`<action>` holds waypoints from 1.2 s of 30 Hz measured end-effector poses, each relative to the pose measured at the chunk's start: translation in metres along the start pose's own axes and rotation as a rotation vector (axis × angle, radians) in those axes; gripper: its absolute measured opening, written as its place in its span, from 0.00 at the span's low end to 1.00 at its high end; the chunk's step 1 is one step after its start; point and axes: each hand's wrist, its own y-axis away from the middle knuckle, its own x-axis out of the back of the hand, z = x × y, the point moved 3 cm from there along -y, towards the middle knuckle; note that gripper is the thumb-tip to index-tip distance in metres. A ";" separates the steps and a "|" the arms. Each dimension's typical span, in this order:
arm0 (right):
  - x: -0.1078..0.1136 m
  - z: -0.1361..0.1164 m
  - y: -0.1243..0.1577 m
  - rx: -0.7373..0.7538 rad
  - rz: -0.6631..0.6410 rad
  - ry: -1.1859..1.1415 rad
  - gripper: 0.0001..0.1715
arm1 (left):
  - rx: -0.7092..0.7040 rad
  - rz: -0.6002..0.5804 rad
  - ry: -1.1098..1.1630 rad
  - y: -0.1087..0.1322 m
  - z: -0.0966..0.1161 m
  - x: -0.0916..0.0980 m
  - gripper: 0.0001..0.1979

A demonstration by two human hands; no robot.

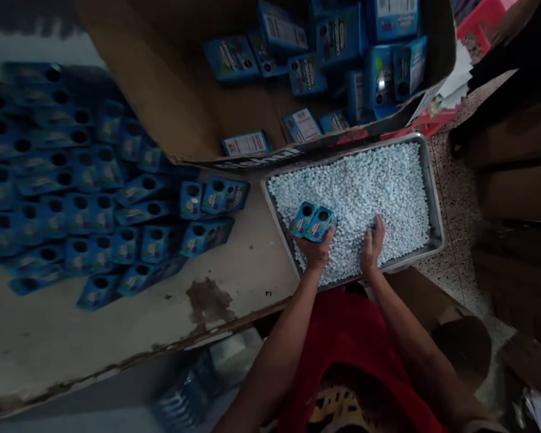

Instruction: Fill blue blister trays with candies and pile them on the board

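Note:
My left hand [315, 252] is closed around two small blue cartons [313, 221], held side by side with the round dark holes in their tops facing up. They are above the left part of a metal tray [436, 231] filled with small pale blue and white pellets [356, 174]. To the right, my right hand [372, 246] is at the pellets near the tray's front side. Its fingers are stretched out and apart from the thumb, and no carton is in it. Whether a few pellets lie against its palm is too dim to see.
Many similar blue cartons [126, 240] with holes stand in rows on the worn table [247, 258] at left. Behind the tray, a large cardboard box [162, 90] contains more blue cartons. A red plastic stool [478, 27] and brown boxes [518, 192] are at right.

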 end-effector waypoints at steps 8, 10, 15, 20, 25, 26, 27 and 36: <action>-0.037 -0.008 -0.026 -0.342 0.125 -0.436 0.36 | -0.072 0.085 0.041 -0.017 -0.021 -0.073 0.46; -0.038 -0.002 -0.047 -0.434 0.145 -0.535 0.33 | -0.121 0.153 0.056 -0.022 -0.013 -0.073 0.46; -0.032 -0.015 -0.089 -0.512 -0.071 -0.948 0.23 | -0.231 0.001 -0.178 -0.042 0.021 -0.018 0.47; -0.008 -0.075 -0.087 -0.391 -0.251 -1.119 0.19 | -0.182 -0.185 -0.304 -0.052 0.028 0.020 0.45; -0.004 -0.126 -0.072 -0.279 -0.303 -1.039 0.23 | -0.276 -0.200 -0.332 -0.048 0.023 0.019 0.45; -0.006 -0.131 -0.071 -0.261 -0.289 -0.988 0.24 | -0.294 -0.211 -0.337 -0.047 0.022 0.019 0.45; -0.008 -0.134 -0.071 -0.246 -0.276 -0.933 0.26 | -0.297 -0.220 -0.338 -0.046 0.021 0.019 0.45; -0.028 -0.153 -0.080 -0.041 -0.295 -0.766 0.27 | -0.321 -0.157 -0.530 -0.044 0.028 0.020 0.40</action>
